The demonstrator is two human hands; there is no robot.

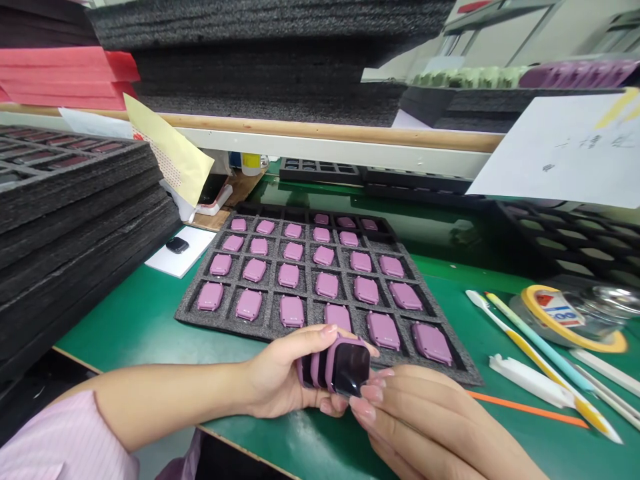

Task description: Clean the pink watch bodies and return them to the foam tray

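Observation:
My left hand (287, 373) is closed round a small stack of purple smartwatch cases, held on edge in front of the tray. The front smartwatch case (351, 368) turns its glossy black screen towards me. My right hand (425, 413) has its fingertips bunched at the lower right corner of that case; its thumb is mostly hidden. Just beyond my hands lies a dark grey foam tray (267, 298) with rows of purple watch cases (367, 290), most lying back up. Part of its near edge is covered by my hands.
Stacked black foam trays (85, 220) rise at the left. To the right lie a toothbrush (545, 367), a white plastic tool (530, 381), an orange strip (530, 409) and a yellow tape roll (535, 297). A shelf (310, 137) with foam crosses behind; paper (565, 150) hangs from it.

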